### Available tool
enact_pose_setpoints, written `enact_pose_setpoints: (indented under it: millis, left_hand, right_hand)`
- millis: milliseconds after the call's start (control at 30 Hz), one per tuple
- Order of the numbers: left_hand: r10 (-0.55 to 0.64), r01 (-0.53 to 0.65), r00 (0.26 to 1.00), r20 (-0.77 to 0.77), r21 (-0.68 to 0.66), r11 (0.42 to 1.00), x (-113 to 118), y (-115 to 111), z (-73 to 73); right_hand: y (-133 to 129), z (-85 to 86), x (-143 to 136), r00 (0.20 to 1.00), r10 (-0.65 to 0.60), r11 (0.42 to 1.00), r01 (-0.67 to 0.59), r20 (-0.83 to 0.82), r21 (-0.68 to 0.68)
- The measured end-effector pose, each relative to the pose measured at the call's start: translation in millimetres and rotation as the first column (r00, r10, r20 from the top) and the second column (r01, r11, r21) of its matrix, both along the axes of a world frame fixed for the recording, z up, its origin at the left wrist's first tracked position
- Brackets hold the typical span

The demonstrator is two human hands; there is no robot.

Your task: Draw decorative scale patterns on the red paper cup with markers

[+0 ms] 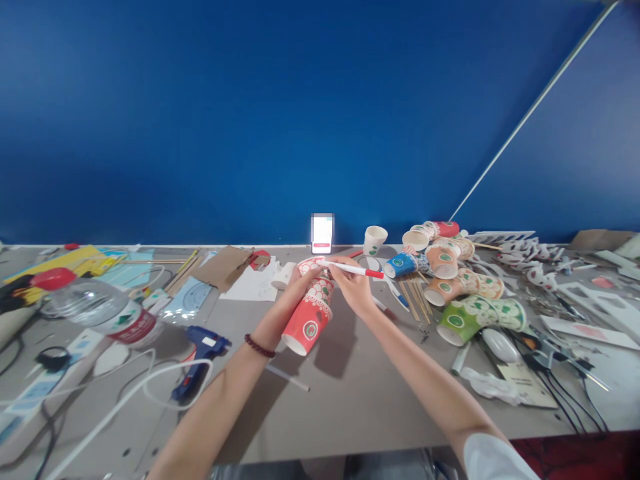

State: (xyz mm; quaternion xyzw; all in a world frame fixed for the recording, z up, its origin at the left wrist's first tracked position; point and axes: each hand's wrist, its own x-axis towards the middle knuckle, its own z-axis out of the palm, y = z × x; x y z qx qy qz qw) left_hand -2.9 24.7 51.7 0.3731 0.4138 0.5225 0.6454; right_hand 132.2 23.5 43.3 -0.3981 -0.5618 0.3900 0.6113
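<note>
Near the middle of the table, my left hand (306,279) is closed round a red and white paper cup assembly (309,323), whose red cup end points down toward me. In my right hand (354,285) is a white marker with a red end (360,270), held between the fingers. Its left tip meets the upper part of the cups, close to my left fingers; whether it touches them cannot be made out. A lit phone (321,235) stands just behind my hands.
Left are a water bottle (107,312), a blue glue gun (200,357), a power strip (55,383) and cardboard (223,267). A white cup (375,240) stands behind; to the right lie several coloured cups (457,323), wooden sticks (415,300) and tools with cables.
</note>
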Motion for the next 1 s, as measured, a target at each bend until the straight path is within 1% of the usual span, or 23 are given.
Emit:
enact_pose_setpoints:
  millis: [100, 267, 400, 500, 667, 833, 1000]
  left_hand:
    - [-0.009, 0.01, 0.998, -0.061, 0.018, 1.0, 0.2, -1.8, 2.2]
    - [0.044, -0.043, 0.996, -0.077, 0.02, 0.999, 1.2, 1.0, 0.6]
    - [0.008, -0.004, 0.998, -0.069, 0.059, 0.998, 2.1, 2.8, 0.5]
    - [0.004, 0.003, 0.997, -0.072, 0.095, 0.995, 2.8, 2.3, 1.6]
    - [-0.006, 0.012, 0.998, -0.065, 0.099, 0.995, 3.5, 1.0, 4.0]
    - [0.004, 0.004, 0.997, -0.073, 0.11, 0.994, 3.1, 0.2, 5.2]
    - [-0.009, 0.014, 0.997, -0.071, 0.067, 0.998, 3.8, -2.3, 8.1]
  right_hand:
    - [0.4, -1.1, -0.3, 1.0, -0.001, 1.0, 0.001, -0.009, 0.003]
    - [0.6, -1.5, 0.1, 1.0, 0.004, 1.0, -0.004, -0.014, 0.004]
    - [0.7, -1.8, 0.3, 1.0, -0.003, 1.0, 0.003, -0.013, 0.003]
    - [0.5, -1.4, 0.6, 1.0, -0.016, 1.0, 0.016, -0.026, 0.008]
    - [-0.2, 0.6, 1.2, 1.0, 0.002, 1.0, -0.002, 0.021, 0.0]
    - [0.5, -1.5, 0.8, 1.0, -0.008, 1.0, 0.008, -0.01, 0.005]
    - [-0.3, -0.8, 0.9, 1.0, -0.012, 1.0, 0.012, 0.018, 0.001]
